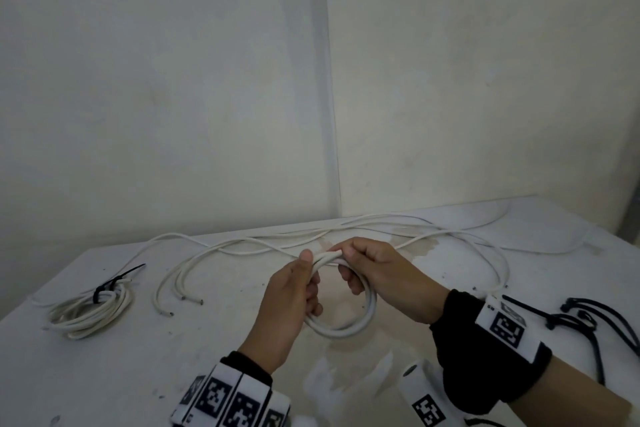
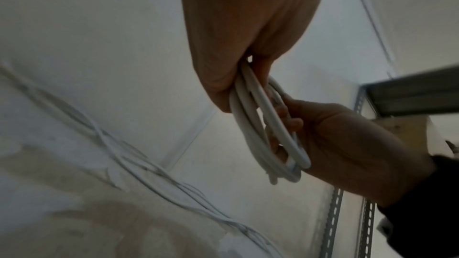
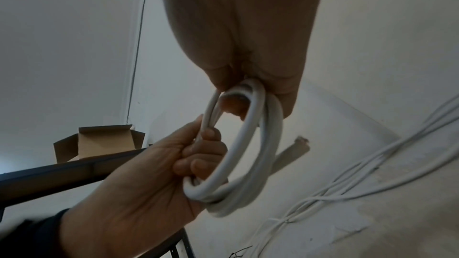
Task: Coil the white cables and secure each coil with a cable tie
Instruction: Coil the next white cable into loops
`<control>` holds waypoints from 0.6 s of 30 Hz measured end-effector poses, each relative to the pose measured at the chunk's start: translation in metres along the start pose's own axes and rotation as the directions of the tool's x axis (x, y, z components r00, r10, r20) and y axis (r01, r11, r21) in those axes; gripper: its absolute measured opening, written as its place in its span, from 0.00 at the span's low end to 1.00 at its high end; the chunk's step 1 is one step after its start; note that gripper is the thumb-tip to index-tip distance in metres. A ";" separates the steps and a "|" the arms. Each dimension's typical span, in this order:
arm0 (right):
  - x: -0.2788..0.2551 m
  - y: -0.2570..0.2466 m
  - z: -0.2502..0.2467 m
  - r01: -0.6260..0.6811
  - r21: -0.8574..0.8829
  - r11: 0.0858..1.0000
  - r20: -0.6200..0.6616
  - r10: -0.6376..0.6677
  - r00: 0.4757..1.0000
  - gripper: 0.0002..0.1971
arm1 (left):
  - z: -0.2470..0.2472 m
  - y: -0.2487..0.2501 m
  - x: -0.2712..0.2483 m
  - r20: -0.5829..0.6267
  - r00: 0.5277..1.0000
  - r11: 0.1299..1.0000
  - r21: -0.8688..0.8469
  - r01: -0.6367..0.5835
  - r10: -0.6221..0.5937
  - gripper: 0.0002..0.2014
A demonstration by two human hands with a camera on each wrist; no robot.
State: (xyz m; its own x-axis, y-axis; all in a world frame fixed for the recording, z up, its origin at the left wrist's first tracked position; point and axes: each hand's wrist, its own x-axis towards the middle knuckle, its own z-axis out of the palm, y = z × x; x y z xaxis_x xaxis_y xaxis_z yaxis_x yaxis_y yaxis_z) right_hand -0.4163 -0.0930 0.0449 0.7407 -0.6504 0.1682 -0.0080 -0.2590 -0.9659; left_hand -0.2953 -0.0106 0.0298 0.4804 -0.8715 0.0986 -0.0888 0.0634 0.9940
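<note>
Careful: your left hand (image 1: 291, 291) and right hand (image 1: 377, 274) both grip the small round white cable coil (image 1: 349, 326); loosen either and it probably springs apart, untied.

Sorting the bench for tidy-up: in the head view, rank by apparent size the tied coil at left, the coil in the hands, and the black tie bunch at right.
1. Tied coil.
2. Black tie bunch, looks similar, partly cut off; unsure.
3. Held coil, smallest, partly hidden by both hands.

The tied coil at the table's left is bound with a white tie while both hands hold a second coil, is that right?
Not quite: the head view shows the tie on the tied coil is black. Both hands, left and right, do hold a second coil.
</note>
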 end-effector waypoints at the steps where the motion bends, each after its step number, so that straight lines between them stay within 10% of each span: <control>1: -0.001 0.002 -0.001 0.003 0.005 1.000 -0.016 -0.003 1.000 0.14 | 0.002 0.000 0.001 0.003 1.000 1.000 0.020 -0.013 0.013 0.21; 18: -0.029 0.020 -0.048 -0.011 0.124 0.992 -0.236 0.041 0.971 0.12 | 0.059 -0.012 0.006 0.165 0.978 0.966 0.206 -0.159 0.125 0.06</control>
State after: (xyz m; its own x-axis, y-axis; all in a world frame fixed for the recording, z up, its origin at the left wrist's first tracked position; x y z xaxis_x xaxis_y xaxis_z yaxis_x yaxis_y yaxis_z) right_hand -0.4706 -0.1134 0.0297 0.5601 -0.8107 0.1706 0.0668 -0.1610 -0.9847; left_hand -0.3428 -0.0448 0.0155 0.3144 -0.9250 0.2132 -0.3421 0.0991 0.9344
